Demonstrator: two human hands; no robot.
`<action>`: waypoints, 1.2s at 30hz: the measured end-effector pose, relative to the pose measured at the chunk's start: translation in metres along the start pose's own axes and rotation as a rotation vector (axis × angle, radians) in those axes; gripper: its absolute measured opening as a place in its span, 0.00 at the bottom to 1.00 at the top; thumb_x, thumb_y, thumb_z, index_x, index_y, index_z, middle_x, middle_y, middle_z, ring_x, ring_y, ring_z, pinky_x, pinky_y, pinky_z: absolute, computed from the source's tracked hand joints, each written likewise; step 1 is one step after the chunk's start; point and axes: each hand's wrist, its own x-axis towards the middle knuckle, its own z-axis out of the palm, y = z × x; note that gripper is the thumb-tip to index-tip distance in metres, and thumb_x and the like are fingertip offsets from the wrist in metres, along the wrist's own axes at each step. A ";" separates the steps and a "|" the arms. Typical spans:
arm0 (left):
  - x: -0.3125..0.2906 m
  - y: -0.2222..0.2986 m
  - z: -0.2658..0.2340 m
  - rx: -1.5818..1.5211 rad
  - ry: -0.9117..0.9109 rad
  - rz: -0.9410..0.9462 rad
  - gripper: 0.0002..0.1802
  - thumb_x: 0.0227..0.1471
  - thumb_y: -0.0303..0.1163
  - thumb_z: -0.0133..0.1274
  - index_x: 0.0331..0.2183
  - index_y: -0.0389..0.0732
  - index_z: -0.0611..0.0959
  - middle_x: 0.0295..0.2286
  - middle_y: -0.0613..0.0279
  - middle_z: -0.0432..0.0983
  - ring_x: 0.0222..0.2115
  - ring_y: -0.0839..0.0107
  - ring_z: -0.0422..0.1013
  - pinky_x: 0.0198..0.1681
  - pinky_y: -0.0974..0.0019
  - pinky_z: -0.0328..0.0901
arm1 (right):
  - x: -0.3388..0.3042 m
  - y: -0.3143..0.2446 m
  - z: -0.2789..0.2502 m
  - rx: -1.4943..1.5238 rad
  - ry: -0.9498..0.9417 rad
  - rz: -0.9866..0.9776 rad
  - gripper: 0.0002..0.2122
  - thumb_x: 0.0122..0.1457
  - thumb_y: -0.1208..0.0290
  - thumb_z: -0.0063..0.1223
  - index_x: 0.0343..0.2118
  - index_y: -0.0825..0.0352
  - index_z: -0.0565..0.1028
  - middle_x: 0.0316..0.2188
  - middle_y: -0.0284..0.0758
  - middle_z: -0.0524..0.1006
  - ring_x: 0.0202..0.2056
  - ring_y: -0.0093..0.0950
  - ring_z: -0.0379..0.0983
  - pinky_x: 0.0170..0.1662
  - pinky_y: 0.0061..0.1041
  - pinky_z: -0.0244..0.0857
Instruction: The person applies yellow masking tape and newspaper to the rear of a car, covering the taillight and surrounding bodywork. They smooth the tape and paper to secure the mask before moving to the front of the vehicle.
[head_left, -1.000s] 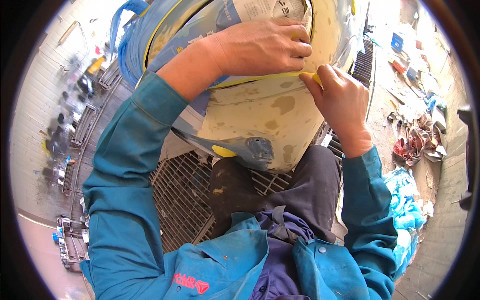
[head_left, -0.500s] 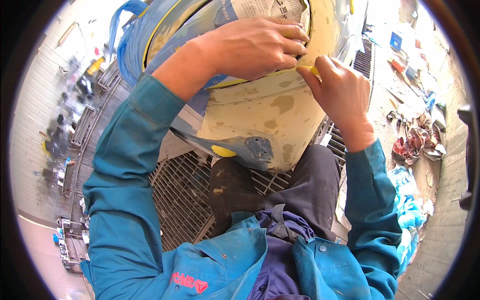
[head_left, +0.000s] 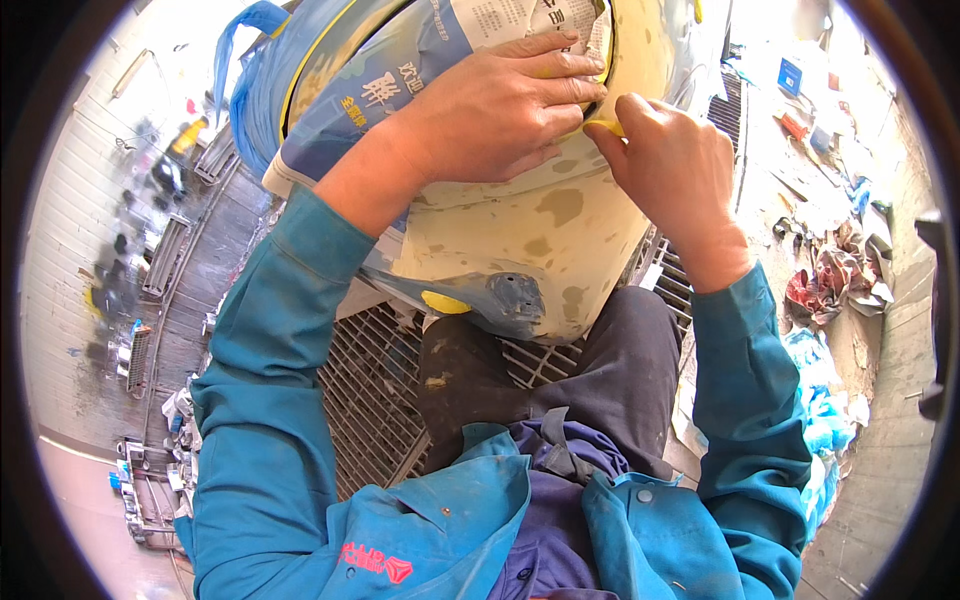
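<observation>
A large rounded panel (head_left: 500, 235), cream with grey-brown blotches, stands in front of me, between my knees at its near end. Blue and white printed masking paper (head_left: 400, 90) covers its dark-rimmed opening. My left hand (head_left: 500, 112) lies flat over the paper, its fingers spread and their tips at the right rim of the opening. Just right of them, my right hand (head_left: 668, 165) pinches a strip of yellow masking tape (head_left: 610, 127) between thumb and forefinger. The part of the strip inside the fingers is hidden.
Blue plastic film (head_left: 262, 105) is bunched at the panel's left side. Metal floor grating (head_left: 370, 390) lies below. Crumpled red and brown paper (head_left: 828, 285) and light-blue plastic (head_left: 815, 400) litter the floor at the right.
My left wrist has come lower and nearer, so more of the printed paper shows. My right hand has shifted slightly up and left, still pinching the tape.
</observation>
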 end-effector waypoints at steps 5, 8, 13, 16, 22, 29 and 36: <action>-0.003 0.009 0.006 0.072 0.046 -0.038 0.15 0.58 0.29 0.62 0.47 0.38 0.92 0.57 0.59 0.88 0.66 0.60 0.76 0.80 0.47 0.61 | 0.001 0.000 0.000 -0.003 0.005 -0.004 0.20 0.69 0.47 0.68 0.33 0.60 0.78 0.28 0.35 0.86 0.28 0.43 0.87 0.28 0.42 0.76; -0.005 0.016 0.009 0.136 0.085 -0.082 0.12 0.57 0.29 0.63 0.43 0.39 0.92 0.57 0.61 0.88 0.67 0.60 0.75 0.79 0.45 0.62 | 0.001 0.001 0.000 0.000 -0.005 -0.002 0.20 0.69 0.46 0.68 0.33 0.60 0.78 0.27 0.35 0.86 0.28 0.42 0.86 0.28 0.42 0.76; -0.011 0.032 0.019 0.089 0.156 -0.243 0.07 0.54 0.29 0.65 0.37 0.41 0.91 0.57 0.63 0.88 0.68 0.59 0.74 0.79 0.42 0.62 | -0.001 0.004 -0.003 -0.005 -0.041 -0.007 0.19 0.69 0.48 0.68 0.34 0.61 0.80 0.30 0.35 0.86 0.30 0.42 0.87 0.30 0.42 0.78; -0.013 0.040 0.025 0.103 0.153 -0.324 0.05 0.56 0.29 0.69 0.36 0.43 0.90 0.62 0.67 0.85 0.70 0.60 0.72 0.79 0.41 0.60 | -0.001 0.008 -0.004 -0.017 -0.005 -0.072 0.20 0.69 0.46 0.68 0.33 0.59 0.78 0.28 0.33 0.84 0.28 0.40 0.86 0.28 0.40 0.76; -0.012 0.049 0.030 0.115 0.209 -0.397 0.02 0.57 0.29 0.67 0.33 0.43 0.90 0.60 0.68 0.87 0.69 0.59 0.73 0.81 0.40 0.57 | 0.005 0.035 -0.018 -0.006 0.084 -0.251 0.21 0.67 0.48 0.71 0.32 0.59 0.75 0.26 0.31 0.80 0.24 0.37 0.82 0.25 0.37 0.71; -0.009 0.054 0.035 0.117 0.248 -0.449 0.04 0.55 0.27 0.70 0.32 0.43 0.88 0.60 0.70 0.87 0.69 0.58 0.73 0.79 0.37 0.58 | 0.025 0.049 -0.022 -0.067 0.084 -0.253 0.21 0.69 0.46 0.69 0.32 0.59 0.76 0.26 0.31 0.82 0.27 0.38 0.84 0.27 0.39 0.74; -0.004 0.063 0.053 0.156 0.383 -0.523 0.07 0.52 0.27 0.71 0.29 0.44 0.86 0.56 0.70 0.89 0.66 0.55 0.75 0.77 0.35 0.59 | 0.035 0.039 -0.022 -0.089 0.034 -0.179 0.19 0.67 0.48 0.70 0.33 0.60 0.79 0.30 0.34 0.86 0.30 0.43 0.87 0.30 0.42 0.78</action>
